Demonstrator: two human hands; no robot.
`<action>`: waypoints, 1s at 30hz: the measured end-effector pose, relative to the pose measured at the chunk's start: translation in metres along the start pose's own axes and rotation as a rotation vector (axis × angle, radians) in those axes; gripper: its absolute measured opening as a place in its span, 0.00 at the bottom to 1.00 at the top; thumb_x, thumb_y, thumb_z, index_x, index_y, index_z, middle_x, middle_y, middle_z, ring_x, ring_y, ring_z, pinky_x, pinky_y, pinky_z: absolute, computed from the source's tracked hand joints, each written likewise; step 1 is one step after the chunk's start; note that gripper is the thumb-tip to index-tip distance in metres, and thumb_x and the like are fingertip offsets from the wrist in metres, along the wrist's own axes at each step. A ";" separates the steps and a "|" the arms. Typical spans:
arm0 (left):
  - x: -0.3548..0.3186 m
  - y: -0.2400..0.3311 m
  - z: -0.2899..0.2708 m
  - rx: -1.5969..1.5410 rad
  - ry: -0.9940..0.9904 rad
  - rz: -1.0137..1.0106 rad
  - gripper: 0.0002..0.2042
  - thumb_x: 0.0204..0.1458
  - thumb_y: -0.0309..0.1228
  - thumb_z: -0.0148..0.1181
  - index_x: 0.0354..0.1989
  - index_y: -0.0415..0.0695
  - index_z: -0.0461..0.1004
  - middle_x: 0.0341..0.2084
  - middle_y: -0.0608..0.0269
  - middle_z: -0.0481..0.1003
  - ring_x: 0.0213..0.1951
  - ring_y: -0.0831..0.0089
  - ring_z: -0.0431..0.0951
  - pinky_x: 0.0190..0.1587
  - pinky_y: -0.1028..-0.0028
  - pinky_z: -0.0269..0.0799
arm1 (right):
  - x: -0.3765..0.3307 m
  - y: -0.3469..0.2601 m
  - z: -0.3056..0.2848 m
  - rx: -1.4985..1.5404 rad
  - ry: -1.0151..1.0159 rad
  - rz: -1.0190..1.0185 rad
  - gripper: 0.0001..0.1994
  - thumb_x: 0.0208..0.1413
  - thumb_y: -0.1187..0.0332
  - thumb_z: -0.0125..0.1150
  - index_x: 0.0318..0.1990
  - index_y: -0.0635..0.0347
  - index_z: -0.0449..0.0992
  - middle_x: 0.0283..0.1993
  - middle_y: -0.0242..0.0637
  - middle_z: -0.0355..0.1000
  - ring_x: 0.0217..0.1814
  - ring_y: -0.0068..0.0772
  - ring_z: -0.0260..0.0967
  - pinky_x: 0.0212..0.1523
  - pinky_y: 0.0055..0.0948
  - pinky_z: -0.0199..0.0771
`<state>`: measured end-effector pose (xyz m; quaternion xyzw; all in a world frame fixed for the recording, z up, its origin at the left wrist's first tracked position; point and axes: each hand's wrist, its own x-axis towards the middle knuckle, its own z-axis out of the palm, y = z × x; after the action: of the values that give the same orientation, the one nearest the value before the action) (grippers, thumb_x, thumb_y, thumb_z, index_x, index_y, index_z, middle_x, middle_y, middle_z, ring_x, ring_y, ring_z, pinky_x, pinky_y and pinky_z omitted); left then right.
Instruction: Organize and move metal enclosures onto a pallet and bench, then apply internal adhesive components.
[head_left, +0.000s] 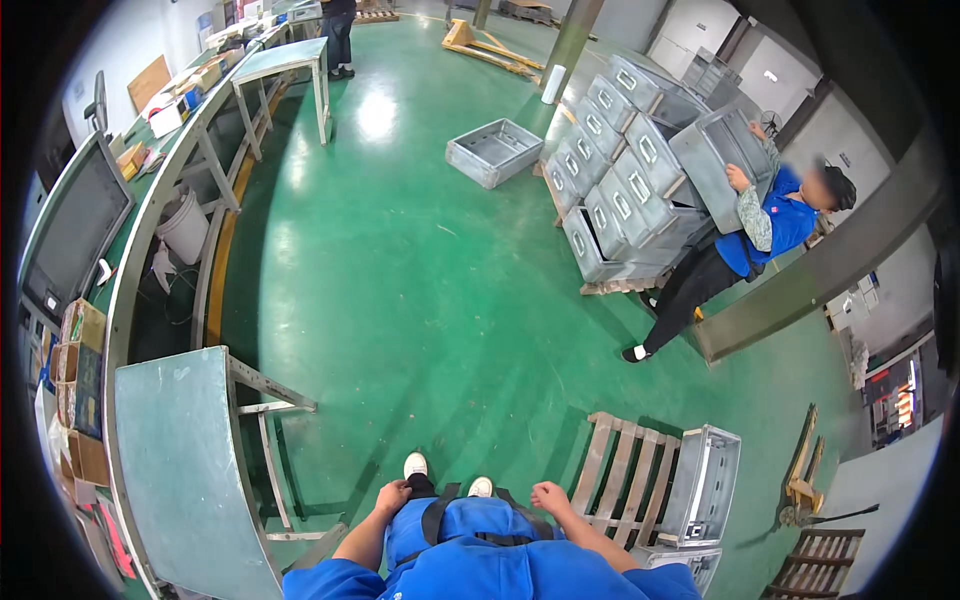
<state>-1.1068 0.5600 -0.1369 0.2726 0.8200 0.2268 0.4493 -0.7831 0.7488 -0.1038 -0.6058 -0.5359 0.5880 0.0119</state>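
Note:
My left hand (393, 497) hangs beside my left thigh, its fingers loosely curled, with nothing visible in it. Held out in front of my right hip is my right hand (549, 497), its fingers also curled and no object showing. Neither hand touches the furniture. To my right lies a wooden pallet (630, 474), nearest my right hand. A grey metal bin (702, 486) stands along that pallet's right side, and another grey bin (690, 562) is partly hidden by my sleeve. On my left is a green-topped table (180, 455).
A co-worker (780, 222) grips a grey bin (718, 160) by a pallet stack of grey bins (635, 180). One bin (494, 152) sits alone on the green floor. A slanting post (800, 278), a yellow pallet jack (490, 48) and a long workbench (150, 230) stand around.

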 end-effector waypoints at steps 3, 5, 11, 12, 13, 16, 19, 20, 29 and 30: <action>0.001 -0.004 -0.006 -0.024 0.021 -0.007 0.18 0.38 0.38 0.51 0.39 0.43 0.70 0.34 0.52 0.72 0.39 0.61 0.71 0.44 0.70 0.65 | -0.002 -0.006 0.005 -0.004 -0.003 0.018 0.11 0.49 0.68 0.46 0.37 0.67 0.66 0.31 0.42 0.69 0.29 0.29 0.68 0.29 0.25 0.71; 0.004 -0.011 -0.008 -0.019 0.022 -0.010 0.19 0.38 0.38 0.52 0.39 0.43 0.70 0.34 0.51 0.72 0.39 0.62 0.71 0.44 0.71 0.65 | -0.006 -0.006 0.008 -0.018 -0.008 0.051 0.12 0.49 0.67 0.46 0.37 0.67 0.66 0.31 0.42 0.69 0.29 0.30 0.68 0.29 0.26 0.71; 0.016 -0.024 -0.006 -0.033 -0.036 0.003 0.18 0.37 0.36 0.53 0.39 0.43 0.71 0.32 0.51 0.72 0.38 0.63 0.72 0.42 0.71 0.66 | -0.013 0.013 0.005 -0.107 0.045 0.117 0.12 0.49 0.66 0.46 0.35 0.67 0.67 0.29 0.39 0.68 0.28 0.26 0.67 0.28 0.23 0.70; 0.017 -0.028 -0.007 -0.023 -0.056 0.006 0.18 0.37 0.36 0.53 0.39 0.42 0.71 0.32 0.50 0.72 0.37 0.63 0.73 0.41 0.71 0.66 | -0.015 0.014 0.010 -0.131 0.042 0.125 0.11 0.49 0.66 0.46 0.34 0.67 0.67 0.29 0.39 0.68 0.28 0.26 0.67 0.28 0.22 0.70; 0.019 -0.030 -0.006 -0.008 -0.067 0.016 0.18 0.37 0.36 0.53 0.38 0.43 0.71 0.31 0.51 0.72 0.37 0.63 0.73 0.41 0.71 0.66 | -0.020 0.017 0.012 -0.093 0.081 0.124 0.11 0.49 0.66 0.46 0.34 0.67 0.68 0.28 0.38 0.68 0.27 0.25 0.67 0.27 0.22 0.70; 0.021 -0.030 0.000 0.044 -0.138 -0.015 0.17 0.37 0.37 0.53 0.38 0.45 0.71 0.31 0.52 0.72 0.37 0.63 0.72 0.42 0.71 0.66 | -0.036 0.028 0.017 -0.085 0.073 0.127 0.12 0.49 0.66 0.46 0.34 0.66 0.68 0.27 0.37 0.68 0.27 0.25 0.67 0.27 0.21 0.70; 0.033 -0.063 0.016 0.065 -0.192 0.024 0.17 0.38 0.34 0.55 0.39 0.43 0.71 0.26 0.57 0.73 0.30 0.70 0.73 0.36 0.74 0.68 | -0.059 0.030 0.035 0.009 0.089 0.149 0.13 0.49 0.65 0.47 0.35 0.67 0.68 0.28 0.39 0.69 0.27 0.25 0.67 0.28 0.22 0.69; 0.029 -0.066 0.017 0.080 -0.220 0.010 0.17 0.38 0.35 0.55 0.39 0.43 0.71 0.27 0.56 0.73 0.31 0.69 0.74 0.37 0.73 0.68 | -0.066 0.028 0.040 0.024 0.087 0.152 0.13 0.49 0.64 0.47 0.35 0.67 0.68 0.28 0.39 0.69 0.27 0.25 0.68 0.28 0.22 0.69; -0.076 -0.052 0.036 0.180 -0.077 0.068 0.16 0.39 0.37 0.50 0.38 0.45 0.71 0.30 0.52 0.73 0.36 0.62 0.73 0.40 0.70 0.67 | -0.075 0.107 0.039 0.042 0.048 0.021 0.11 0.49 0.66 0.48 0.35 0.67 0.68 0.27 0.38 0.69 0.26 0.25 0.67 0.27 0.23 0.69; -0.089 -0.055 0.047 0.167 -0.066 0.053 0.16 0.40 0.37 0.50 0.38 0.46 0.71 0.30 0.52 0.73 0.36 0.62 0.73 0.40 0.70 0.67 | -0.076 0.121 0.033 0.001 0.033 -0.007 0.11 0.49 0.67 0.47 0.35 0.67 0.68 0.27 0.38 0.69 0.26 0.25 0.67 0.27 0.23 0.69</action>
<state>-1.0395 0.4674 -0.1395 0.3381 0.8132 0.1603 0.4457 -0.7100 0.6262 -0.1392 -0.6136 -0.5372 0.5782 0.0230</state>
